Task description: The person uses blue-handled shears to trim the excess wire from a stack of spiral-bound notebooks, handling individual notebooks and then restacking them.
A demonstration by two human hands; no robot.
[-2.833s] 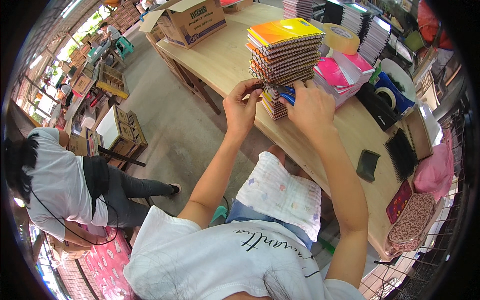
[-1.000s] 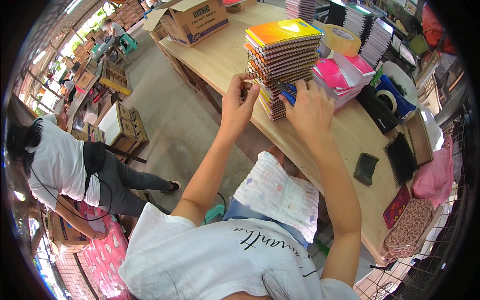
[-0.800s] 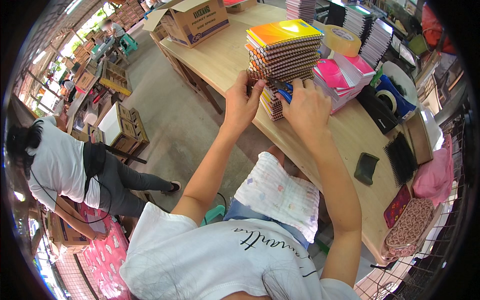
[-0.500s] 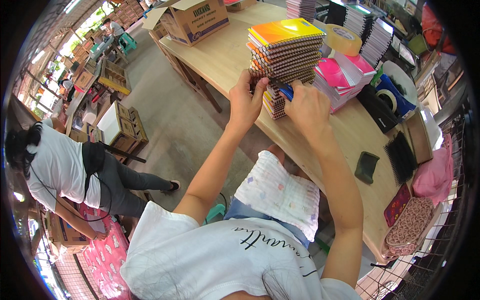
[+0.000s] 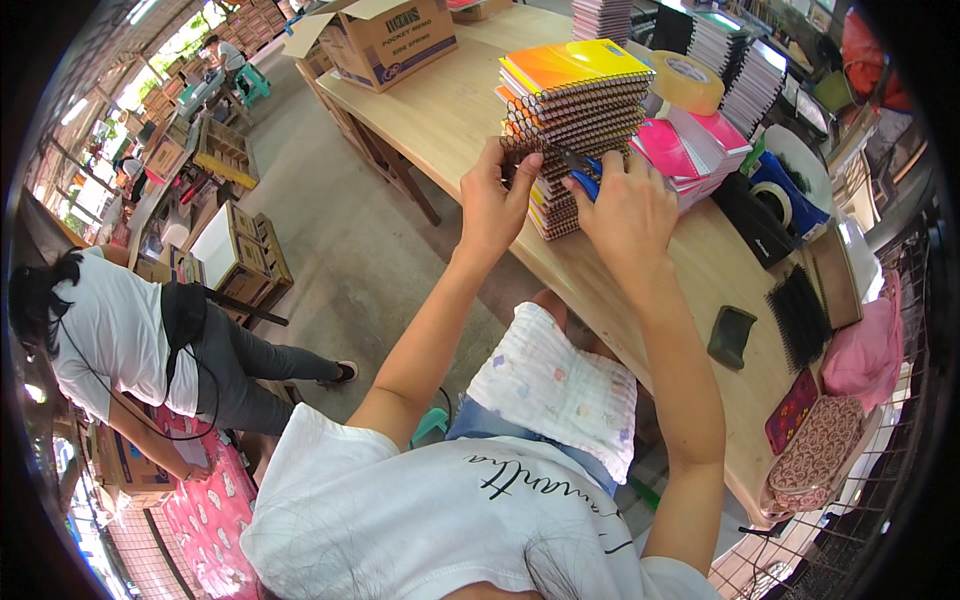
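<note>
Both hands, the left hand point(image 5: 495, 200) and the right hand point(image 5: 625, 205), pinch the side of the notebook stack point(image 5: 572, 125) at the worktop point(image 5: 440, 110) edge, probably to steady it.

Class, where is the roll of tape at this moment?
In the head view, the tape roll lies on the wooden table, upper right, just behind the notebook stack and the pink notebooks.
</note>
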